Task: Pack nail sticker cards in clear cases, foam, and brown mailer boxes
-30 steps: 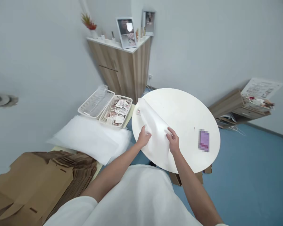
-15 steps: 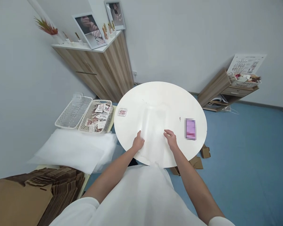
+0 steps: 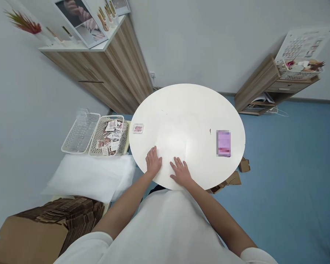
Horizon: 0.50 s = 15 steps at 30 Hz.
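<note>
On the near part of a round white table [image 3: 198, 106] both my hands rest palm down. My left hand [image 3: 153, 161] has its fingers somewhat apart, by the left edge of a thin whitish sheet [image 3: 172, 148] that hardly stands out from the tabletop. My right hand [image 3: 181, 171] lies with spread fingers on the near part of this sheet. A small clear case with pink pieces [image 3: 138, 128] sits at the table's left edge. To the right lies a blurred purple rectangular item [image 3: 223, 143], with a tiny dark piece [image 3: 210, 131] beside it.
Left of the table are an empty white basket [image 3: 81, 134], a basket of small cards [image 3: 110, 136], white foam sheets [image 3: 90, 176] and stacked brown cardboard [image 3: 30, 234]. A wooden cabinet [image 3: 112, 77] stands behind left, a low shelf [image 3: 261, 86] behind right.
The clear sheet that was raised between my hands now lies flat. My right hand has moved left and down onto it, fingers spread; my left hand has shifted slightly left. The view has tilted.
</note>
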Available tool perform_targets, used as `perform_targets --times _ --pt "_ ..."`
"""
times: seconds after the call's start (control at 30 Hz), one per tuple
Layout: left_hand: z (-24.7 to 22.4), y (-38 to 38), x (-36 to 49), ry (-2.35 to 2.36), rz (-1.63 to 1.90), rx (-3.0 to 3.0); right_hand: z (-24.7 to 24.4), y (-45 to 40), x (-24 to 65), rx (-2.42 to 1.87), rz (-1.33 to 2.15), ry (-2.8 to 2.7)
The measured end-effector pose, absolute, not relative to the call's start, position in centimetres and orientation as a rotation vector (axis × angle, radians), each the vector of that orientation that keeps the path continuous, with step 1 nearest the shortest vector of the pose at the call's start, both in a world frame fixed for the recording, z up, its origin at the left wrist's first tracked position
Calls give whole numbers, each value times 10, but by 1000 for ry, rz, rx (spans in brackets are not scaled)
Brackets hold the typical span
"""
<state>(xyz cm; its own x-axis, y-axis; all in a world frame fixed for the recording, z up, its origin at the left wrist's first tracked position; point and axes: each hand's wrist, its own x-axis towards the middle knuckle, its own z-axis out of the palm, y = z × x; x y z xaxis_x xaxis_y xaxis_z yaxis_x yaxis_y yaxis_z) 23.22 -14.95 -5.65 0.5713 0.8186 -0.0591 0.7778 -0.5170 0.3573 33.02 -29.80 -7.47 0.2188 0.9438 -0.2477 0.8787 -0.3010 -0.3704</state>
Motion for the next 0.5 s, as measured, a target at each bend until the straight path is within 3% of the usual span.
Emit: perform_targets --times 0.17,0.5 --pt "-62 -165 229 894 -89 2704 -74 -305 362 -2410 595 -1686" --pt "-65 -172 241 859 -166 2711 -70 -310 381 -2499 577 -1651"
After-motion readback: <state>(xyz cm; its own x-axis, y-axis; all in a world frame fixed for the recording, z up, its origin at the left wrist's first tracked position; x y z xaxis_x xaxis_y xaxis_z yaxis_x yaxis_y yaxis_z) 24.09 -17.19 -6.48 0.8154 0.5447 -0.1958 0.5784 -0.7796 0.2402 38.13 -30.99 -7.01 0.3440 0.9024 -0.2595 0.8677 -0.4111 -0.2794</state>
